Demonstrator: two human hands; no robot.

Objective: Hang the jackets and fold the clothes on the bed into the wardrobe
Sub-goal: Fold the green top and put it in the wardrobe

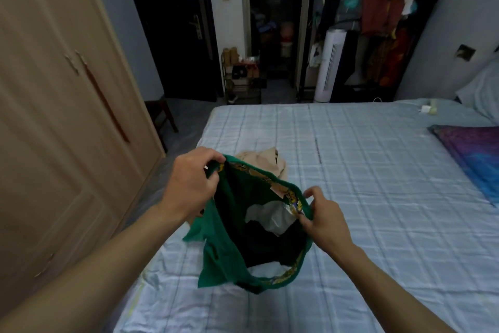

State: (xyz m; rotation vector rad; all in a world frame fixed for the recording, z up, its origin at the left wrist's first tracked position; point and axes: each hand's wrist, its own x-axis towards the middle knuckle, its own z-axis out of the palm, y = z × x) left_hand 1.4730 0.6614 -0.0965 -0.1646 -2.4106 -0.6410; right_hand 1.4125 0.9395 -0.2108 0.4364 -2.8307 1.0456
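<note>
A green garment with a yellow patterned trim hangs over the bed, held up by both hands. My left hand pinches its upper left edge. My right hand grips the trimmed edge on the right. The garment gapes open between them, and its lower part rests on the sheet. Through the opening a white cloth and a dark cloth lie on the bed. Behind the garment sits a beige piece of clothing. The closed wooden wardrobe stands at the left.
A purple and blue folded blanket lies at the bed's right edge, a pillow beyond it. A packed clothes rack, a white tower fan and a shoe shelf stand by the far wall. A dark stool is beside the wardrobe.
</note>
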